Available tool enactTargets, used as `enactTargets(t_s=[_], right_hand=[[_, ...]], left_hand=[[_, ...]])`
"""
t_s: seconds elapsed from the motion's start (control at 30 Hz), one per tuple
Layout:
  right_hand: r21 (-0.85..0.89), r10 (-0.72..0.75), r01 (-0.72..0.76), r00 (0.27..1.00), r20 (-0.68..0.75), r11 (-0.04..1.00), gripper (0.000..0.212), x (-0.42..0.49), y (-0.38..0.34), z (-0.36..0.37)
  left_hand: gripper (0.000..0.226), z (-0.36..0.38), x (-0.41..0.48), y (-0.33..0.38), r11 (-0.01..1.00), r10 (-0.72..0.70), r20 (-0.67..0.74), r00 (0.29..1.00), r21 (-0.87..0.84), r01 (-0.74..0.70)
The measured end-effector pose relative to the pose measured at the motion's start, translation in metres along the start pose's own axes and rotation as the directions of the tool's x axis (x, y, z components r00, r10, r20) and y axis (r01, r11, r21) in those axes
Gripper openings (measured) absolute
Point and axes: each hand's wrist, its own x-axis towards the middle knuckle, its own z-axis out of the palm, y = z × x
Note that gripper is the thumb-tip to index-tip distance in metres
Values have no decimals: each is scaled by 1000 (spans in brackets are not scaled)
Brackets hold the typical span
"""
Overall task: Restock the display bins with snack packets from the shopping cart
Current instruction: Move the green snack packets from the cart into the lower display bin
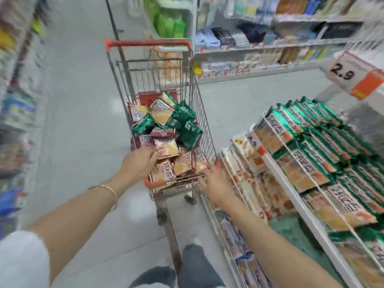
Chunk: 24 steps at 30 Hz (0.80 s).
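Observation:
A wire shopping cart with a red handle stands in the aisle ahead of me. It holds a heap of snack packets, some green, some dark red and orange. My left hand reaches into the cart's near end. Its fingertips are buried among the dark red packets, so its hold is hidden. My right hand lies with spread fingers at the cart's near right corner, touching the orange packets there. To the right, the slanted display bins hold rows of green packets.
A 2.9 price sign hangs over the bins at the upper right. Lower bins beside the cart carry pale packets. Stocked shelves line the far side and the blurred left side. My legs stand just behind the cart.

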Motion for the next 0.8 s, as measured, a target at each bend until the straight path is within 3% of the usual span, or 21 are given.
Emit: enactTargets(t_s=[0.13,0.37,0.5,0.6,0.7,0.8], right_hand=[[27,-43,41,995,88,999,39,56,-18,19],[68,-70,58,978,198,996,43,180,-24,19],[310,49,-103,983,178,945,44,269,-30,3],[625,289,-322,944,158,711,46,337,-45,-6],[734,381,-430,890,248,526,63,396,-60,1],[610,353,-462,887,298,644,70,432,-68,25]], left_hand=[[42,-7,20,-33,974,-200,31,979,-98,202],[43,-21,104,-73,907,-367,21,930,-213,363],[40,-21,155,-85,810,-497,19,867,-347,472],[36,-21,179,-94,724,-575,38,818,-441,530],[29,-27,196,-100,626,-635,70,769,-536,566],[24,-33,207,-106,583,-650,100,753,-570,579]])
